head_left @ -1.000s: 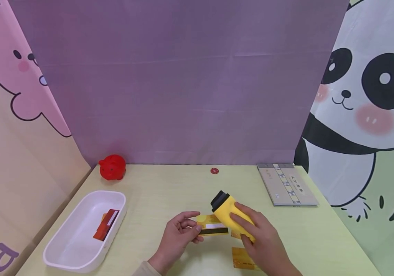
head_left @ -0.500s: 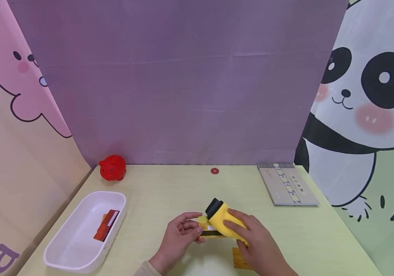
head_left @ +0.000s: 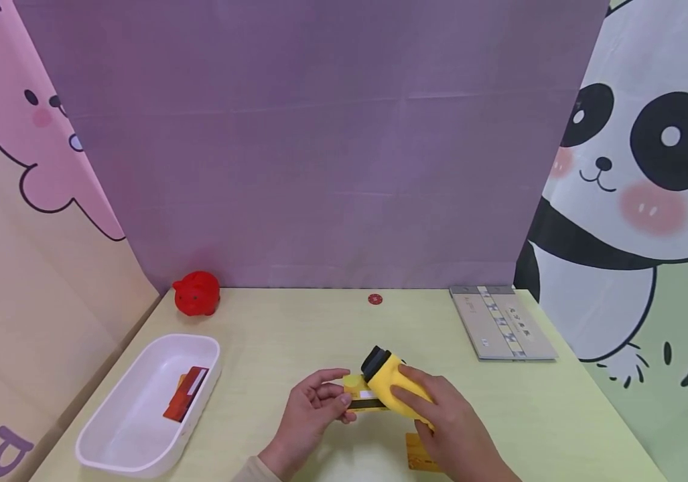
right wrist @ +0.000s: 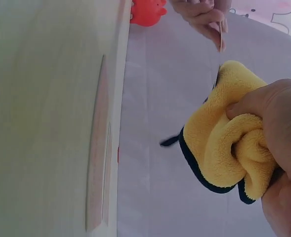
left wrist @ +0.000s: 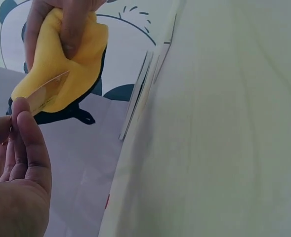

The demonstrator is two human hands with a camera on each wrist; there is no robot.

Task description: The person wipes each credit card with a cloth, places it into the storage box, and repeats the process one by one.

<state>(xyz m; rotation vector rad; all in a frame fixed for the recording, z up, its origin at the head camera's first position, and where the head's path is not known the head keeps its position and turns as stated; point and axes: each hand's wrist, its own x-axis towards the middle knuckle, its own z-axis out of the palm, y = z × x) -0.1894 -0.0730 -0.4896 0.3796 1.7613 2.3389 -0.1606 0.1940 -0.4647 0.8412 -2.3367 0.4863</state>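
Observation:
Held up above the table by my left hand (head_left: 310,412) is a yellow bank card (head_left: 368,404) with a black stripe, its left end pinched between thumb and fingers. My right hand (head_left: 458,422) grips a bunched yellow cloth (head_left: 398,391) with black edging. That cloth covers the card's right part in the head view. From the left wrist, the card (left wrist: 50,91) appears against the cloth (left wrist: 81,59). The right wrist view shows the fluffy cloth (right wrist: 219,113) folded in my fingers. Another golden card (head_left: 419,454) lies on the table, partly hidden beneath my right hand.
At the left stands a white plastic basin (head_left: 126,422) with red and orange cards (head_left: 187,395) inside. A red piggy bank (head_left: 197,293) sits behind it. A red round chip (head_left: 375,299) lies near the back edge, and a grey notebook (head_left: 503,323) at the back right.
My right hand has brought the cloth left and slightly down, over more of the card. A second golden card behind it is now hidden. My left hand stays nearly in place.

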